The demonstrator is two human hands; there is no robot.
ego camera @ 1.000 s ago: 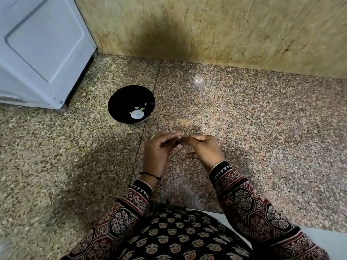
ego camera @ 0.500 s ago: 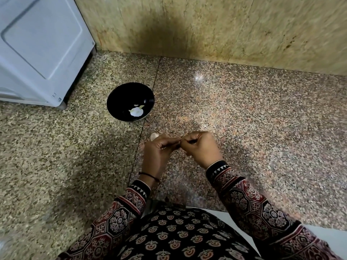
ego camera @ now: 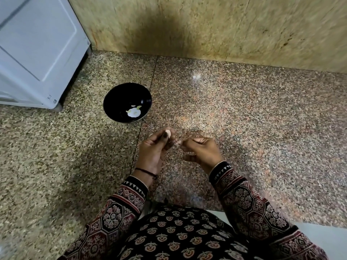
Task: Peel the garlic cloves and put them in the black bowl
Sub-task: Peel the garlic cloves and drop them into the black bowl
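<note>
Black bowl (ego camera: 120, 98) is set on floor (ego camera: 244, 119) nr its far edge; clove (ego camera: 167, 132) is pinched by L hand (ego camera: 155, 150), skin (ego camera: 179, 142) by R hand (ego camera: 203, 152).

Fingers (ego camera: 159, 132) half hide clove (ego camera: 168, 133); appliance (ego camera: 37, 53) cropped

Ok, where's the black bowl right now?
Head view, left of centre: the black bowl sits on the floor just beyond the left hand, near the corner of the white appliance.

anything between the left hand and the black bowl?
Nothing. The head view shows only bare speckled floor, with a tile joint, between the left hand and the black bowl.
</note>
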